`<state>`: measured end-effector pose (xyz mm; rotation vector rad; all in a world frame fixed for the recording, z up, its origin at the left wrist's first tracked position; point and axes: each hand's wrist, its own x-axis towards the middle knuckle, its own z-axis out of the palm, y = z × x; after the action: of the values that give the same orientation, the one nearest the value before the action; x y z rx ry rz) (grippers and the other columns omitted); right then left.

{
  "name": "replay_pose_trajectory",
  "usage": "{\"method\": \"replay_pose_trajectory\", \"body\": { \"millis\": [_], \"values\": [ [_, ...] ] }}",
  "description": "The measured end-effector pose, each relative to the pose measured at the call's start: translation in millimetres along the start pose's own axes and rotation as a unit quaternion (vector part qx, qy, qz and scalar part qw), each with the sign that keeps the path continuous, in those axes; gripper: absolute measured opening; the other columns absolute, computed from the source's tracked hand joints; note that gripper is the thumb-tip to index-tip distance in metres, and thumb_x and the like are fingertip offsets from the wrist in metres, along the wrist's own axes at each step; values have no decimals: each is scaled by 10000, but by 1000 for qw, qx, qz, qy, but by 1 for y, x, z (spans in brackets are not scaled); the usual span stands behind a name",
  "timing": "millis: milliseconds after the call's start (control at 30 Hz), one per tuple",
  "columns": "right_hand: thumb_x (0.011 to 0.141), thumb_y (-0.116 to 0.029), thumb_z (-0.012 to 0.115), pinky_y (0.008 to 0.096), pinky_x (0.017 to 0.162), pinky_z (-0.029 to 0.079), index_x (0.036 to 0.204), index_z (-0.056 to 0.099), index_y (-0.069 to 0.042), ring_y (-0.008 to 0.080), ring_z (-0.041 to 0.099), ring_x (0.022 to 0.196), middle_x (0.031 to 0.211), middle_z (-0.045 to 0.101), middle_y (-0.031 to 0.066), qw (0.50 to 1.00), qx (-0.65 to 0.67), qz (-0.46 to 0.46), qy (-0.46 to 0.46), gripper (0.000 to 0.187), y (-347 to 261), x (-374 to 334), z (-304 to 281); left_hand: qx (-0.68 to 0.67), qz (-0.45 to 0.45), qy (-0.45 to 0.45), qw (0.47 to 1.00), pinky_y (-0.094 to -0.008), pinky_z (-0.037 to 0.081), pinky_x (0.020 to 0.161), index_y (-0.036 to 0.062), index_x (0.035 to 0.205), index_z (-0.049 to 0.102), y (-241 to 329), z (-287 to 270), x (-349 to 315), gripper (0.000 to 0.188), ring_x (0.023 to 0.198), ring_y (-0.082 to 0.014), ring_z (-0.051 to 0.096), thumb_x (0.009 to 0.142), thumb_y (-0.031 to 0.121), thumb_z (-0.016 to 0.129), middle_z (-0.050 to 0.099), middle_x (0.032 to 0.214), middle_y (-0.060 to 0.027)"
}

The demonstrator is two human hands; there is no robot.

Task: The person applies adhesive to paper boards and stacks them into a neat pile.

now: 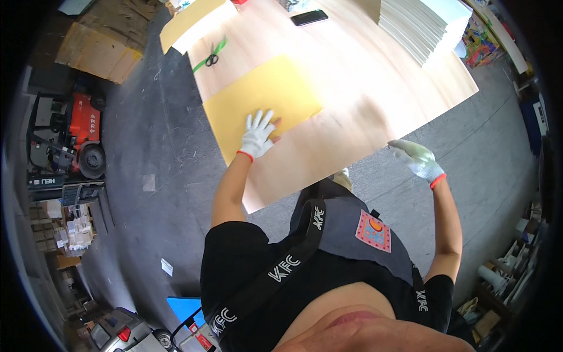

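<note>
A yellow sheet of paper or card lies on the left part of the pale wooden table. My left hand, in a white glove with a red cuff, rests on the sheet's near part with its fingers spread; two fingertips stick out bare. At the table's front edge, off to the right, is my right hand, also gloved. Its fingers are stretched out, and I see nothing held in it. Whether its fingertips touch the tabletop is hard to make out.
Black-handled scissors lie beside a green strip near the table's left edge. Behind are a black phone, a tall stack of white sheets and more yellow sheets. A red forklift stands left on the floor.
</note>
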<state>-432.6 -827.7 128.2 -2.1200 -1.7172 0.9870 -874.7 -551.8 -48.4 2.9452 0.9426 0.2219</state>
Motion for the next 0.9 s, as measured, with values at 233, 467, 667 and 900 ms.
{"method": "replay_pose_trajectory", "body": {
  "millis": [233,467,667,900],
  "values": [
    [1050,-285,524,313,1002,472,1428,534,-77,185,594,1162,1346,598,121,937,234,-253,61,432,-88,-7,-145,-38,-29,108,993,-630,176,1187,154,1479,495,16,-22,50,709,1472,-442,272,834,274,764,335,1603,-157],
    [1036,-304,528,320,1016,465,1404,552,-83,202,589,1180,1346,602,124,887,150,-434,-37,430,-99,55,-205,-483,-273,47,831,-587,247,1175,115,1467,482,86,-8,202,663,1432,-415,333,859,273,691,372,1563,-174],
    [1024,-320,532,326,1029,459,1383,568,-87,217,584,1196,1345,606,126,878,55,-471,-63,430,-57,114,-231,-727,-407,87,546,-566,280,1165,91,1455,462,179,-15,284,611,1411,-381,361,923,361,594,395,1530,-174],
    [1010,-339,537,333,1043,451,1359,586,-92,234,579,1215,1344,610,129,884,-71,-459,45,430,16,144,-313,-764,-388,200,474,-541,320,1154,62,1440,439,241,-60,385,599,1387,-342,395,997,463,480,423,1491,-175]
  ]
}}
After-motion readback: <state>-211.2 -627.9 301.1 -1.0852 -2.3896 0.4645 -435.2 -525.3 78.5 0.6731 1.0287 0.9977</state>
